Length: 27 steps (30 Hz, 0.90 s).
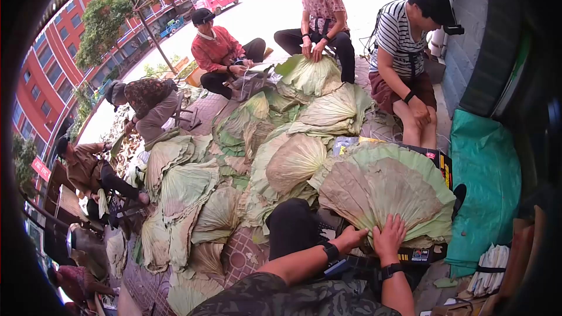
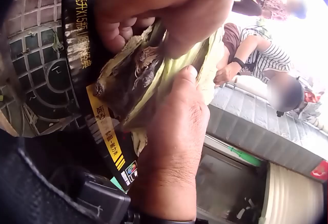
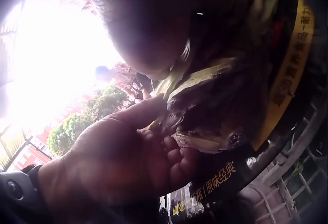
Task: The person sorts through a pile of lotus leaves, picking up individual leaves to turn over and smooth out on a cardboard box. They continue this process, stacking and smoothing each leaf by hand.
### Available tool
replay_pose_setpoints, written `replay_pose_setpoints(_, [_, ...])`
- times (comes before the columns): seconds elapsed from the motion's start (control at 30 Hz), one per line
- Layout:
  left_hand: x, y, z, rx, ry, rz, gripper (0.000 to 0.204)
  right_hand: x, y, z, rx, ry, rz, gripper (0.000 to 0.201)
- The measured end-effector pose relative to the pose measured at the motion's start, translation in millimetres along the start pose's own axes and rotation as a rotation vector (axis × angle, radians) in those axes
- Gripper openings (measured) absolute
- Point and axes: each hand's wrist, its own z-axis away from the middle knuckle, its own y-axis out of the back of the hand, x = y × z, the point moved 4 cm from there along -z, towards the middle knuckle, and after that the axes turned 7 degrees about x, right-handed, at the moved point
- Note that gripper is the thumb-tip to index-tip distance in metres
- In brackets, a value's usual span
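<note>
A fan-shaped stack of large dried lotus leaves (image 1: 374,184), brown and pale green, lies across a black printed carton (image 1: 410,256) before me. My left hand (image 1: 351,239) pinches the gathered near edge of the stack, its fingers curled under the edge (image 3: 205,142) in the right wrist view. My right hand (image 1: 391,237) rests on the leaves beside it, fingers straight and spread over the top. In the left wrist view the right thumb (image 2: 187,80) lies along the pale folded edge. Part of the right hand is hidden behind the leaves there.
Heaps of lotus leaves (image 1: 187,193) cover the paving to my left and ahead. Several seated people surround them, one in a striped shirt (image 1: 404,41) at the right. A green tarp (image 1: 483,193) and bundled pale sheets (image 1: 490,269) lie to my right by the wall.
</note>
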Motion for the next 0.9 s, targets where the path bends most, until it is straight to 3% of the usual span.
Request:
replay_pose_setpoints(0.23, [-27,-1,-3,0.024,0.266,0.186,0.032,1,3,0,-0.014,0.02,0.001,0.066])
replay_pose_setpoints(0.33, [-22,-9,13,0.06,0.362,0.122,0.031,1,8,-2,-0.017,0.019,-0.009,0.066])
replay_pose_setpoints(0.67, [-21,-14,21,0.036,0.36,0.092,0.038,2,13,-1,-0.094,0.044,-0.035,0.063])
replay_pose_setpoints(0.73, [-15,-15,28,0.023,0.369,0.004,0.044,-4,22,0,0.004,0.08,0.036,0.065])
replay_pose_setpoints(0.9, [-23,-6,29,0.022,0.41,-0.002,0.049,-3,10,6,-0.016,0.085,-0.001,0.068])
